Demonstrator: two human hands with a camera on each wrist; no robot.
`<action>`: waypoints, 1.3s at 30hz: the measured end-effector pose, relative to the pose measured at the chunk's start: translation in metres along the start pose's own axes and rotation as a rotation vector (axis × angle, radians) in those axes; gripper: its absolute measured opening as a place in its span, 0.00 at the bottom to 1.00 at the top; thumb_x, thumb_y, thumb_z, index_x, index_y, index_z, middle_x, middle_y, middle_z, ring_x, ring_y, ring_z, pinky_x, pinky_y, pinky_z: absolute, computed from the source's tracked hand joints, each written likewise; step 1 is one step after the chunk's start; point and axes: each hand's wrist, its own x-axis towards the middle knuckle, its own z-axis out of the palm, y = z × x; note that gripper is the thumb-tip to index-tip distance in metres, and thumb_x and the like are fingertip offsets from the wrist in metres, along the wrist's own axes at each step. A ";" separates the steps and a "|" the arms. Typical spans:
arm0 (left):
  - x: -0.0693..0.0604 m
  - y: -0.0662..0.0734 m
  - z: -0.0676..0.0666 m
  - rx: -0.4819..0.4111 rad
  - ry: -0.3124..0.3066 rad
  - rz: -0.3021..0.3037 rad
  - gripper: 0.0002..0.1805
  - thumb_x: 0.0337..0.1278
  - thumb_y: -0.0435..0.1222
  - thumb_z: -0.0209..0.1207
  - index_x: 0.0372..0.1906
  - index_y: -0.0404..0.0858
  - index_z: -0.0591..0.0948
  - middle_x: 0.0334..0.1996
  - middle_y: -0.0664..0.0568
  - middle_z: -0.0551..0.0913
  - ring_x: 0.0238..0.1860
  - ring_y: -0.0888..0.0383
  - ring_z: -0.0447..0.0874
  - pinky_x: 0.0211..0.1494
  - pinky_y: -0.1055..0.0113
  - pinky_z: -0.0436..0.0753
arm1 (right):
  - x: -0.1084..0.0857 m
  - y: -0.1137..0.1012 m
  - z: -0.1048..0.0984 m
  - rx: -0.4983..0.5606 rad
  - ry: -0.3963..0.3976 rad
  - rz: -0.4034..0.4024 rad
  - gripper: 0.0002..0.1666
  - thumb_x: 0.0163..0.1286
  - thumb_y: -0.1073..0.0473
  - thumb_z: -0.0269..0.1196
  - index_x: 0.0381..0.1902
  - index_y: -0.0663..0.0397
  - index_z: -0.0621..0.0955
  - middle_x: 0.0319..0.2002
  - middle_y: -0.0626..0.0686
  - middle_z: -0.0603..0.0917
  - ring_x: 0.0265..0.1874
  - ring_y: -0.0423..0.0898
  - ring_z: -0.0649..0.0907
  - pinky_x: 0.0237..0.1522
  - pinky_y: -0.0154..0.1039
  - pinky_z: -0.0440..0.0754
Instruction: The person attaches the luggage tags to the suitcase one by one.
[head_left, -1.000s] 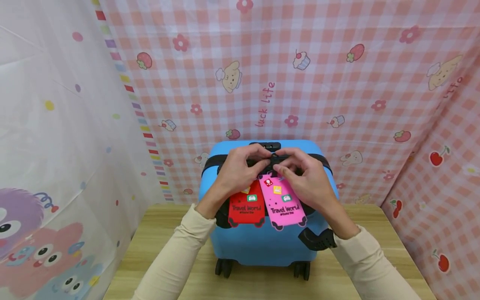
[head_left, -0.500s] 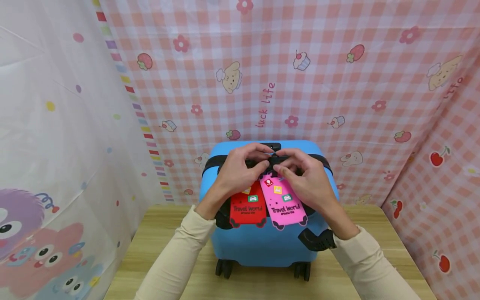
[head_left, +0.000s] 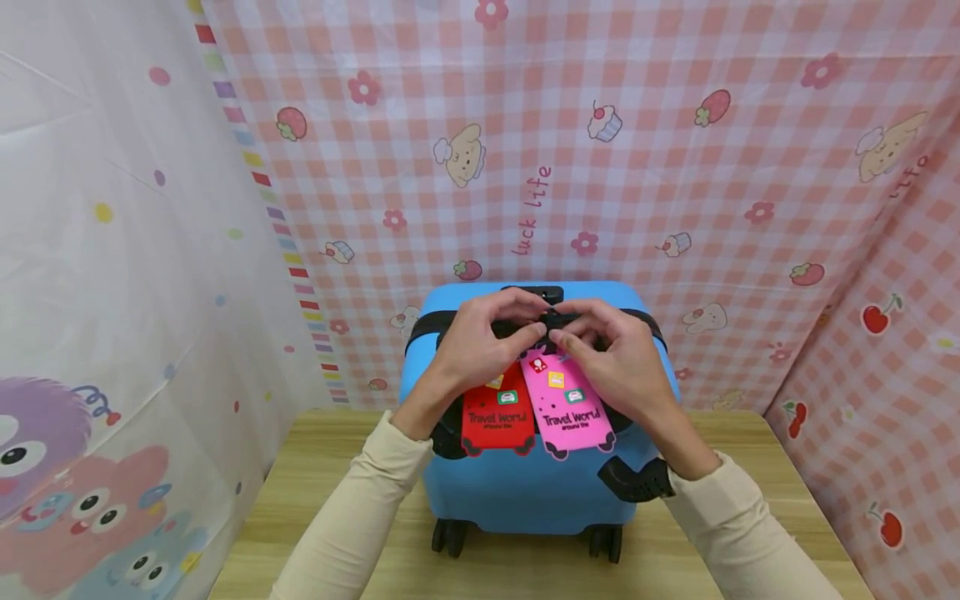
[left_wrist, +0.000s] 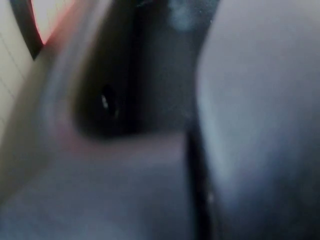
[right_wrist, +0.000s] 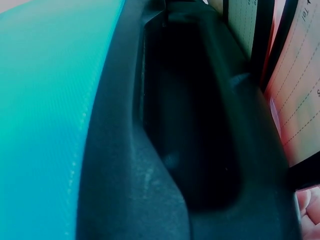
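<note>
A blue suitcase [head_left: 532,492] stands before me, a black band [head_left: 431,323] running across its top. My left hand [head_left: 483,342] and right hand [head_left: 611,354] meet over its black handle area, thumbs and fingertips pinching a small black strap [head_left: 550,321] above the pink luggage tag [head_left: 566,408]. Their fingers partly hide that strap. A red luggage tag [head_left: 497,417] hangs beside the pink one, its top behind my left hand. In the right wrist view, lined backs of the tags [right_wrist: 300,95] show beside the black handle recess [right_wrist: 185,115]. The left wrist view is blurred black plastic [left_wrist: 250,110].
The suitcase's wheels [head_left: 450,537] rest on a wood-grain table [head_left: 322,467]. A black wrist mount [head_left: 637,481] sits by my right cuff. Pink checked cloth [head_left: 525,125] hangs behind, and a white patterned curtain [head_left: 150,275] hangs on the left.
My left thumb and fingers have shifted slightly at the strap, while the red tag has drifted a little to the right. The right hand has hardly moved.
</note>
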 end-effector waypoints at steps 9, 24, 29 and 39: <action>-0.001 0.000 0.000 0.013 -0.018 -0.010 0.16 0.61 0.42 0.65 0.53 0.44 0.82 0.47 0.53 0.88 0.51 0.64 0.84 0.56 0.63 0.80 | 0.000 0.000 0.000 -0.014 -0.008 0.010 0.17 0.66 0.65 0.67 0.53 0.56 0.83 0.29 0.50 0.87 0.22 0.42 0.78 0.26 0.32 0.76; -0.002 -0.003 -0.001 -0.008 -0.030 0.063 0.17 0.61 0.35 0.63 0.55 0.42 0.83 0.48 0.51 0.87 0.50 0.63 0.84 0.55 0.65 0.81 | -0.001 0.001 0.002 -0.011 0.031 -0.019 0.17 0.63 0.65 0.70 0.50 0.57 0.84 0.29 0.50 0.88 0.23 0.40 0.81 0.26 0.31 0.77; -0.002 -0.003 -0.002 0.004 -0.029 0.079 0.16 0.60 0.34 0.63 0.54 0.40 0.84 0.47 0.52 0.87 0.49 0.63 0.84 0.55 0.65 0.80 | -0.002 0.002 0.003 0.005 0.039 -0.023 0.13 0.63 0.64 0.70 0.46 0.55 0.85 0.29 0.50 0.88 0.23 0.41 0.81 0.27 0.31 0.78; -0.002 -0.001 0.000 0.011 0.003 0.076 0.14 0.59 0.36 0.66 0.51 0.42 0.86 0.45 0.55 0.86 0.46 0.61 0.83 0.53 0.65 0.81 | -0.003 0.003 0.001 0.048 0.047 -0.021 0.09 0.69 0.61 0.65 0.45 0.56 0.87 0.33 0.52 0.89 0.29 0.42 0.85 0.31 0.28 0.80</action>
